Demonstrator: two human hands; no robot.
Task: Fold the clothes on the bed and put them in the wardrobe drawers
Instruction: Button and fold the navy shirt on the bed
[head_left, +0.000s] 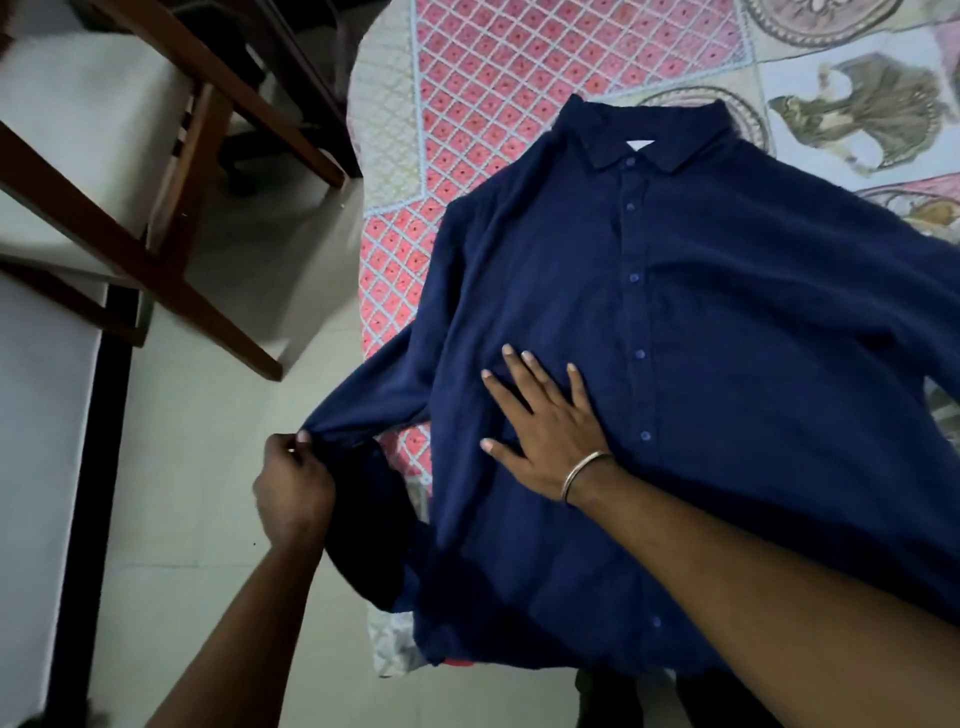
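A: What is seen nearest, at the lower left of the frame?

B: The left hand (293, 491) is seen there, fingers curled, and the cuff end of the sleeve (363, 400) is pinched between thumb and fingertips, out past the bed edge and above the floor tiles (208, 467).

A: And toward the centre?

B: The right hand (540, 421) is laid flat, fingers spread and straight, on the front of the navy button-up shirt (701, 338); nothing is gripped. A metal bangle (584, 475) is worn at that wrist.

A: Where is the shirt placed?

B: It is spread face up, buttoned, on the patterned bedspread (493, 78), collar toward the upper right, hem toward the bottom of the frame.

A: Which relation is the fold judged to depend on?

B: The sleeve runs from the shoulder down-left to the pinching fingers, so the shirt body lies to their right. The left hand is nearer the cuff; the sleeve would probably be carried rightward across the pinned panel.

A: And farthest off?

B: Wooden chair legs (171, 171) are seen at the upper left.
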